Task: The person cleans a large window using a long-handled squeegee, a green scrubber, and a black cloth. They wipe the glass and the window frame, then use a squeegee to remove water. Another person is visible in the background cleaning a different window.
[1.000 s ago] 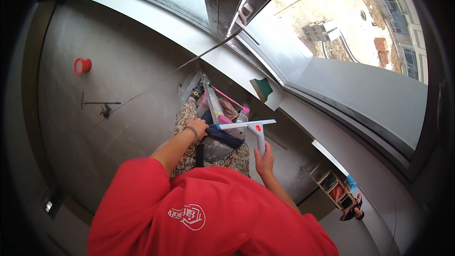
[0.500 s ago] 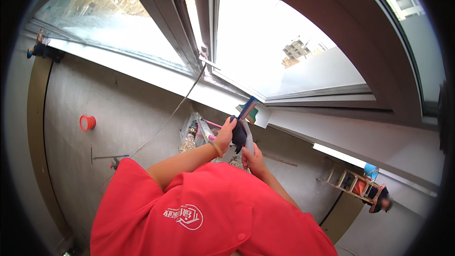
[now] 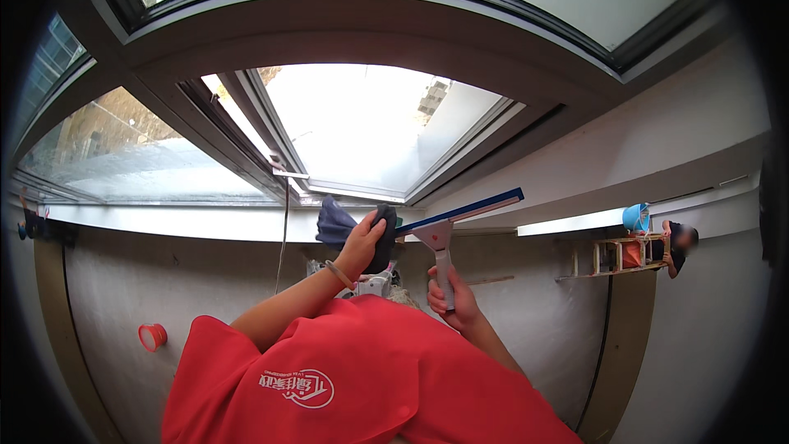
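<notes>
My right hand (image 3: 457, 299) is wrapped round the pale handle of a window squeegee (image 3: 434, 238), whose long blue blade slants up to the right. My left hand (image 3: 363, 243) grips a dark cloth (image 3: 333, 222) near the left end of that blade. The cloth spreads out to the left of the hand, and a darker fold of it hangs on the right. Behind both hands is the white sill, below an opened window sash (image 3: 353, 136). A bit of green shows behind the cloth, too hidden to name.
A cord (image 3: 284, 238) hangs from the window frame. On the floor at left stands a red tub (image 3: 152, 336). At right, a person (image 3: 678, 247) is beside a stepladder (image 3: 608, 257) with a blue bucket (image 3: 635, 217). Another person (image 3: 37, 226) is at far left.
The squeegee has swung from upright to a rightward slant, apart from most of the cloth. The cloth has spread leftward in my left hand. The view has shifted, showing more of the upper window.
</notes>
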`<control>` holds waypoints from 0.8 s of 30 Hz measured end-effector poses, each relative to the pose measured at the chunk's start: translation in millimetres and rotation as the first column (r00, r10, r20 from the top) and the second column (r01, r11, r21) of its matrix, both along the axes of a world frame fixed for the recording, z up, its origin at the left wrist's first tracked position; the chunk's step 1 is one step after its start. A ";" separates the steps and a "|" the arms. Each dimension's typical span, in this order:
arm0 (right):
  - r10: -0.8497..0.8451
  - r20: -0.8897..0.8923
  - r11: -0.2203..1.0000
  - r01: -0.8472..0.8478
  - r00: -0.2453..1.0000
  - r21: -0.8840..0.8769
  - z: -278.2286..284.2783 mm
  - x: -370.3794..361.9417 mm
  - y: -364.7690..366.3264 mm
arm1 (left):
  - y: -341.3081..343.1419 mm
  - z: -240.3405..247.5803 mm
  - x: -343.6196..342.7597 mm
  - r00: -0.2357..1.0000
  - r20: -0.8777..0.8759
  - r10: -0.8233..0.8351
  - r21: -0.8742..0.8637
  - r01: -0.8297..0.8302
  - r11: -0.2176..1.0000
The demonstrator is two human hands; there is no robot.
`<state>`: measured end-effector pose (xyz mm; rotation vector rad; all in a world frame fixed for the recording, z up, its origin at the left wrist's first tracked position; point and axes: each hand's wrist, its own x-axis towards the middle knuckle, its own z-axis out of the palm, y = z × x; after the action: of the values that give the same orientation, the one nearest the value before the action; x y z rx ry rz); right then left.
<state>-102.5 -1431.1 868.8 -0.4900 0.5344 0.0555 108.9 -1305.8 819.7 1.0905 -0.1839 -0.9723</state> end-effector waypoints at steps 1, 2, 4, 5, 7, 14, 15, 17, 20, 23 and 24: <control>-0.006 -0.017 0.990 0.004 1.000 -0.140 -4.7 3.4 3.7 | -6.5 17.3 -4.2 0.999 -0.035 -0.008 -0.034 0.007 0.999; 0.006 -0.116 0.900 -0.056 0.993 -0.433 -11.1 11.4 10.7 | -14.3 31.8 -6.8 0.999 -0.047 -0.021 -0.048 0.019 0.999; -0.084 -0.301 0.484 -0.225 0.950 -0.846 -25.2 26.4 21.9 | -19.3 62.0 -5.7 0.989 -0.108 -0.105 -0.108 0.094 0.990; -0.150 -0.277 0.343 -0.213 0.949 -0.915 -47.1 26.5 17.4 | -17.8 79.7 -0.3 0.953 -0.253 -0.170 -0.133 0.139 0.981; -0.254 -0.217 0.143 -0.185 0.943 -0.972 -105.9 11.6 -1.4 | -12.2 96.9 9.6 0.922 -0.317 -0.223 -0.095 0.204 0.974; -0.502 -0.286 0.669 0.156 0.816 -0.727 -98.1 -37.2 -2.1 | 7.5 157.9 34.9 0.796 -0.083 -0.599 -0.050 0.597 0.801; -0.505 -0.133 0.607 0.241 0.853 -0.757 -84.7 -22.8 -1.1 | 8.5 163.4 36.6 0.748 -0.030 -0.663 0.015 0.664 0.748; -0.475 0.089 0.470 0.338 0.875 -0.815 -41.6 14.8 3.8 | 1.4 176.6 39.5 0.624 0.103 -0.775 0.095 0.769 0.632; -0.332 0.104 0.747 0.328 0.938 -0.578 -11.7 55.7 5.4 | -6.7 172.4 31.4 0.531 0.219 -0.818 0.222 0.789 0.572; -0.225 0.042 0.779 0.206 0.973 -0.593 -29.1 64.9 6.5 | -7.7 159.1 38.8 0.529 0.313 -0.789 0.224 0.766 0.603; -0.204 0.019 0.683 0.156 0.979 -0.713 -34.5 69.8 4.9 | -3.9 151.1 46.4 0.539 0.283 -0.793 0.269 0.749 0.605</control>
<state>-32.7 -1426.2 834.3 -1.2060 0.6590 -0.3493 155.3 -1309.7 970.8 1.3249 -1.0287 -1.5732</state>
